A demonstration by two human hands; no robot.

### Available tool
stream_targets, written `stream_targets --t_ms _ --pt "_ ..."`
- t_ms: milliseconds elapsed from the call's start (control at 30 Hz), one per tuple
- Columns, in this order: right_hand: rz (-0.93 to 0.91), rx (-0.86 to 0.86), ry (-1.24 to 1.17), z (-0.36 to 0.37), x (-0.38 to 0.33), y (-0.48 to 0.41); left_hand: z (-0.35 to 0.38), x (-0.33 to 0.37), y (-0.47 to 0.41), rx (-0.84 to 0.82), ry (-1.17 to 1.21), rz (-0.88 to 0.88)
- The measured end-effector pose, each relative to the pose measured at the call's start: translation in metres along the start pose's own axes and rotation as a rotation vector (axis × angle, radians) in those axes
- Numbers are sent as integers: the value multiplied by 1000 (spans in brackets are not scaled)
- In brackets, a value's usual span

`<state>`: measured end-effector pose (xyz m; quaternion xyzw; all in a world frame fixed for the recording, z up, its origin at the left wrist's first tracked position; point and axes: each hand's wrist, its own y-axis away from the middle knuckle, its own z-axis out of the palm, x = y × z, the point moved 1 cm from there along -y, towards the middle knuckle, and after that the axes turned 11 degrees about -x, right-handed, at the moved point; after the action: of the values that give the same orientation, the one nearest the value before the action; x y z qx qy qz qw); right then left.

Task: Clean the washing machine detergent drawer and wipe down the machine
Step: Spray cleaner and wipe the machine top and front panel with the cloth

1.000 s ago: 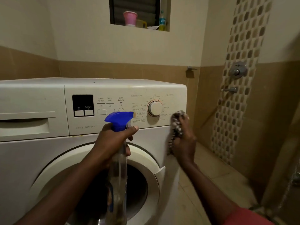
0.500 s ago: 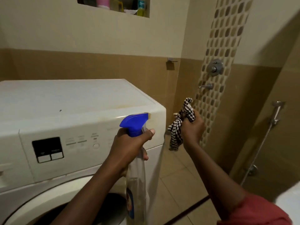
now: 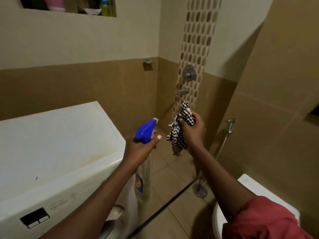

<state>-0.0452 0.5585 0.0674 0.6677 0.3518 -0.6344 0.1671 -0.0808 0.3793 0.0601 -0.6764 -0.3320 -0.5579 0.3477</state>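
Now left hand [image 3: 138, 150] grips clear spray bottle [image 3: 143, 178].

Home bathroom w/ laundry corner: washing machine [image 3: 57, 152] at left; right of it, tiled walls, shower valve [image 3: 189, 73] and tap [image 3: 183, 91], floor drain [image 3: 200, 190], toilet [image 3: 241, 200].

- Single head-worn wide-angle view — looking forward and down from standing height.
- Aimed past the right front corner of the washing machine [image 3: 57, 152] toward the tiled bathroom corner.
- Close on both forearms; toilet [image 3: 255, 190] at lower right edge — floor drain [image 3: 200, 191] below centre.
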Motion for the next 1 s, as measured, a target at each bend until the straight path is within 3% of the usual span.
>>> stream_targets --t_ms 200,400,667,1000 --pt "92 -15 49 -97 -49 -23 65 47 -23 -42 -33 -86" --pt "142 5 169 -181 -49 -35 142 60 -40 -85 -56 -65" --pt "430 110 438 -282 13 -43 245 11 -54 -251 8 -155" --pt "557 179 542 -326 122 -49 347 -68 -68 -400 140 -258"
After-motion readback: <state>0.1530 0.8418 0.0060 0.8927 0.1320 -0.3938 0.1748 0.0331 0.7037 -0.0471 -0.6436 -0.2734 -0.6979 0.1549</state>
